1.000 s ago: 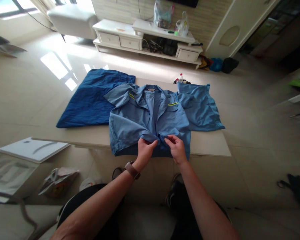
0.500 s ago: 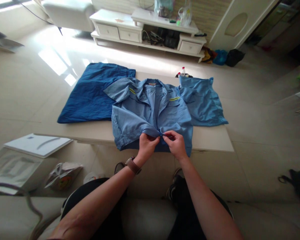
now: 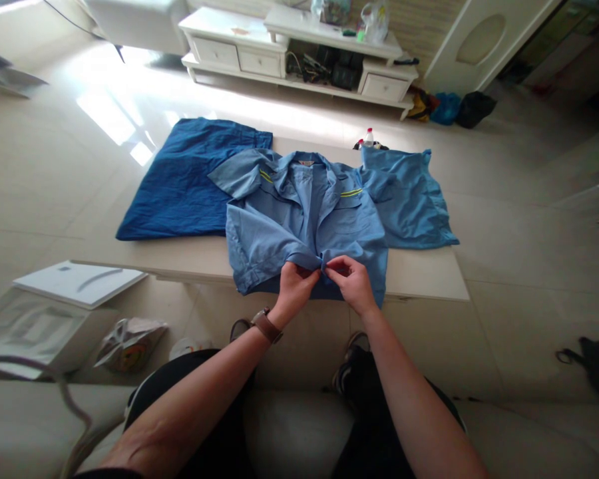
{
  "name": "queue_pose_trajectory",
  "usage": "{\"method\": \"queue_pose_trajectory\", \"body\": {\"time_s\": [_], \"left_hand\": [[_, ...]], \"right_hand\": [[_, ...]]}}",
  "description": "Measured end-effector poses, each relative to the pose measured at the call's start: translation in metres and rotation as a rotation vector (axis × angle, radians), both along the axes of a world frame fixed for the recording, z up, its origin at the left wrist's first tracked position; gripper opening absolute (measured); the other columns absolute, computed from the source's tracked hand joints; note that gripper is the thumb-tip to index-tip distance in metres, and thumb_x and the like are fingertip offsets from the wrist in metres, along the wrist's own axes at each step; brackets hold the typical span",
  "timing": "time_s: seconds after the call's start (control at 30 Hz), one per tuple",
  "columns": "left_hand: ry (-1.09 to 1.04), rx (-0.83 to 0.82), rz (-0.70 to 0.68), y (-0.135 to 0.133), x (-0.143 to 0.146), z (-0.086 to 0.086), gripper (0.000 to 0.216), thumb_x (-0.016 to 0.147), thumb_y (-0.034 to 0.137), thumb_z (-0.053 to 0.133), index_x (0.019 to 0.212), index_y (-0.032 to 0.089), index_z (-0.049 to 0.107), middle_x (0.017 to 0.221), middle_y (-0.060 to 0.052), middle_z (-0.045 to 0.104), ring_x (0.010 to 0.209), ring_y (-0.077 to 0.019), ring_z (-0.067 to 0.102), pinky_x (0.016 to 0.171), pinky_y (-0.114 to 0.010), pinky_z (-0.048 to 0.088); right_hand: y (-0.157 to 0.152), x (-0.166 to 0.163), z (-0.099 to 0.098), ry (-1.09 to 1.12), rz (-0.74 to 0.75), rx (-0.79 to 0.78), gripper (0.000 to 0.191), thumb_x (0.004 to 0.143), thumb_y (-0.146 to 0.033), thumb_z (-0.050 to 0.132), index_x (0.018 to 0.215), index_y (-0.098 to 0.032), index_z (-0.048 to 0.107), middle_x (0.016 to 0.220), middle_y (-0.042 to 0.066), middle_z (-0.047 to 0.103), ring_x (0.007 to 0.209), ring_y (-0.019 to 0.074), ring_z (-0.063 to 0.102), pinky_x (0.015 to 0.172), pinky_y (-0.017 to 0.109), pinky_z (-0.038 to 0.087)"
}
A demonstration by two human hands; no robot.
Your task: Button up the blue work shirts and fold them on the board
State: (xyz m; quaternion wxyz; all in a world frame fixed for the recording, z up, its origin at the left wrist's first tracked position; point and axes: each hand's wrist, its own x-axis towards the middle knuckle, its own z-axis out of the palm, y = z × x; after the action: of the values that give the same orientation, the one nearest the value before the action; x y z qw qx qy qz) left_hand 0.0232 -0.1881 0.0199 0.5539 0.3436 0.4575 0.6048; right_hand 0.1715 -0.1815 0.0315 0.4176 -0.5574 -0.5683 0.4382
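A light blue short-sleeved work shirt with yellow chest stripes lies spread on a low table, collar away from me, front partly open. Its near hem hangs over the table's edge. My left hand pinches one front edge near the hem. Close beside it, my right hand grips the other front edge between thumb and fingers. The two edges meet between my fingertips; any button there is too small to make out. Darker blue folded cloth lies under the left sleeve, and another light blue garment is at the right.
Small bottles with red caps stand beyond the table's far edge. A white cabinet is along the wall. At the lower left are a white box and a plastic bag. A black bag lies on the floor at right.
The view has shifted slightly. Both hands stay at the shirt's lower front, and the right fingers have moved a little on the cloth edge.
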Motion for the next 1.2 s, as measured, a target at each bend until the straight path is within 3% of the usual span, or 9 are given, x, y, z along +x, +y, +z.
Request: {"method": "queue_pose_trajectory", "body": {"time_s": [0.2,0.4,0.57,0.73,0.97,1.2], "left_hand": [[0.023,0.011,-0.021,0.001,-0.002,-0.002,0.029,0.061,0.023,0.089,0.073,0.017,0.064,0.076,-0.002,0.071,0.072,-0.0148,0.066,0.074,-0.027,0.055],[0.148,0.021,-0.076,0.002,-0.007,0.002,0.021,0.069,0.027,0.084,0.07,0.015,0.067,0.072,-0.002,0.07,0.067,-0.0128,0.06,0.065,-0.023,0.052],[0.018,-0.183,-0.148,0.002,-0.008,-0.002,0.031,0.069,0.038,0.084,0.064,0.015,0.063,0.063,0.0,0.063,0.06,-0.011,0.056,0.063,-0.025,0.055],[-0.148,-0.306,-0.155,0.001,-0.006,-0.008,0.033,0.059,0.031,0.092,0.063,0.014,0.064,0.067,-0.002,0.065,0.063,-0.0117,0.06,0.068,-0.028,0.057],[-0.177,-0.306,-0.101,0.001,-0.006,-0.006,0.034,0.054,0.029,0.093,0.061,0.014,0.063,0.064,-0.001,0.066,0.06,-0.0112,0.06,0.063,-0.026,0.055],[-0.087,-0.234,-0.072,0.0,-0.005,-0.003,0.027,0.06,0.029,0.089,0.062,0.015,0.066,0.063,-0.001,0.066,0.058,-0.0113,0.058,0.06,-0.025,0.051]], "right_hand": [[0.0,0.001,0.0,-0.091,0.014,0.05,0.025,0.08,-0.044,0.076,0.08,-0.019,0.069,0.076,0.002,0.07,0.07,0.017,0.063,0.069,0.029,0.05],[-0.005,-0.003,0.01,-0.262,0.024,0.241,0.016,0.087,-0.031,0.068,0.076,-0.02,0.067,0.076,0.002,0.067,0.071,0.0166,0.062,0.071,0.029,0.05],[-0.009,-0.007,0.007,-0.46,0.085,0.359,0.015,0.091,-0.021,0.06,0.077,-0.021,0.064,0.079,0.003,0.065,0.077,0.0184,0.061,0.074,0.03,0.047],[-0.009,-0.009,0.003,-0.582,0.117,0.418,0.017,0.093,-0.017,0.057,0.077,-0.022,0.061,0.082,0.005,0.063,0.083,0.0205,0.059,0.078,0.032,0.045],[-0.009,-0.009,0.004,-0.59,0.13,0.409,0.013,0.092,-0.017,0.057,0.081,-0.022,0.062,0.085,0.005,0.064,0.086,0.0214,0.06,0.079,0.032,0.046],[-0.008,-0.01,0.007,-0.477,0.098,0.368,0.012,0.09,-0.02,0.06,0.078,-0.022,0.063,0.082,0.004,0.065,0.08,0.0189,0.061,0.076,0.031,0.047]]}}
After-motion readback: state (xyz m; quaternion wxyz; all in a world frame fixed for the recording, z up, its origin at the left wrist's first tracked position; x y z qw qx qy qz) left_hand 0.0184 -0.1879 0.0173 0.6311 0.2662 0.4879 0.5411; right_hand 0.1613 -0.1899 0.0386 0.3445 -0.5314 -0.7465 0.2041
